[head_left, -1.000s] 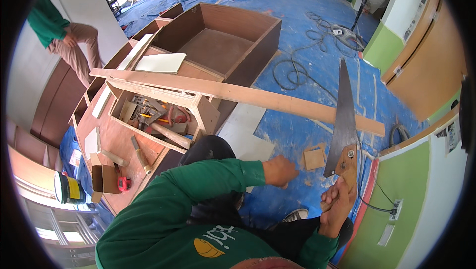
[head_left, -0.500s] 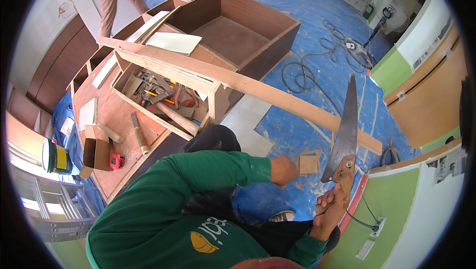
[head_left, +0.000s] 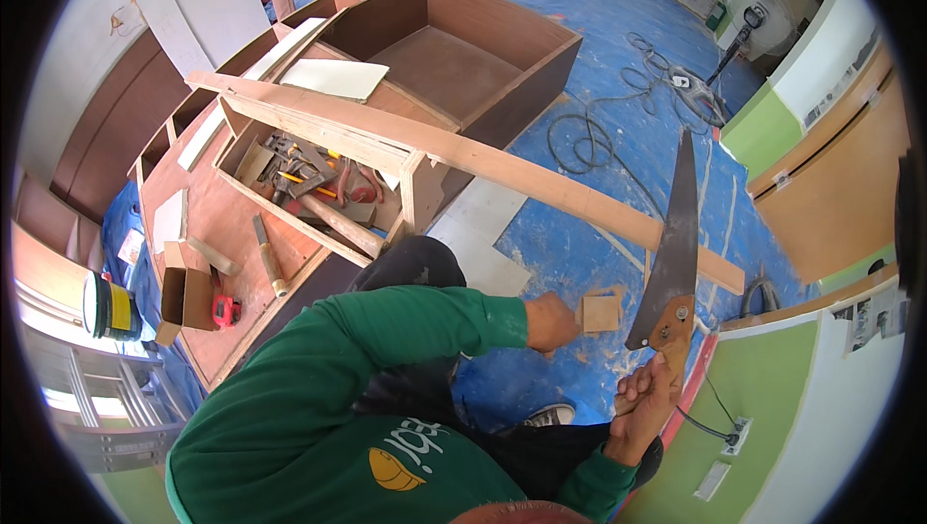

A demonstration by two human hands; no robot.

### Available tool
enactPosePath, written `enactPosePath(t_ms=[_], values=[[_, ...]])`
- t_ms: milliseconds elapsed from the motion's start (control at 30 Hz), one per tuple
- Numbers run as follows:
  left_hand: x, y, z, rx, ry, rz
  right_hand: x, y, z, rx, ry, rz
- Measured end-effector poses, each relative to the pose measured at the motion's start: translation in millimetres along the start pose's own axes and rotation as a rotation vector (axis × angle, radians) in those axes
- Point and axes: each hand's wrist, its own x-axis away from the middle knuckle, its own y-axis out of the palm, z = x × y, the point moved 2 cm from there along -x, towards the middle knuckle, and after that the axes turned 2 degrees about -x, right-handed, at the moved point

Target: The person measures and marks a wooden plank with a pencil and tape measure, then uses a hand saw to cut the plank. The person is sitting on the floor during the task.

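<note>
My right hand (head_left: 645,398) is closed around the wooden handle of a hand saw (head_left: 673,244). The saw's wide grey blade points away from me and crosses in front of a long wooden plank (head_left: 541,186); whether they touch I cannot tell. That plank lies across a low wooden cabinet frame, its right end sticking out over the floor. My left hand (head_left: 552,322) is curled into a fist left of the saw, beside some small square wood pieces (head_left: 601,313) on the floor. Anything inside that fist is hidden.
An open compartment (head_left: 290,210) of the cabinet holds several hand tools. A chisel (head_left: 269,255), a red tape measure (head_left: 226,311) and a small cardboard box (head_left: 185,300) lie on its panel. Cables (head_left: 589,142) and a fan (head_left: 753,22) stand beyond. Blue sheeting (head_left: 541,263) covers the floor.
Another person at the far left has stepped to the right and farther off; only their legs show now. My hands and the saw have hardly moved.
</note>
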Motion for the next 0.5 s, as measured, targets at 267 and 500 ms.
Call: enactPosePath(t_ms=[267,500], values=[[7.4,0.6,0.8,-0.015,0.023,0.147,5.5,5.3,-8.2,0.011,-0.028,0.005],[10.2,-6.7,4.4,-0.013,0.023,0.092,6.7,5.2,-9.6,0.021,-0.041,0.011]])
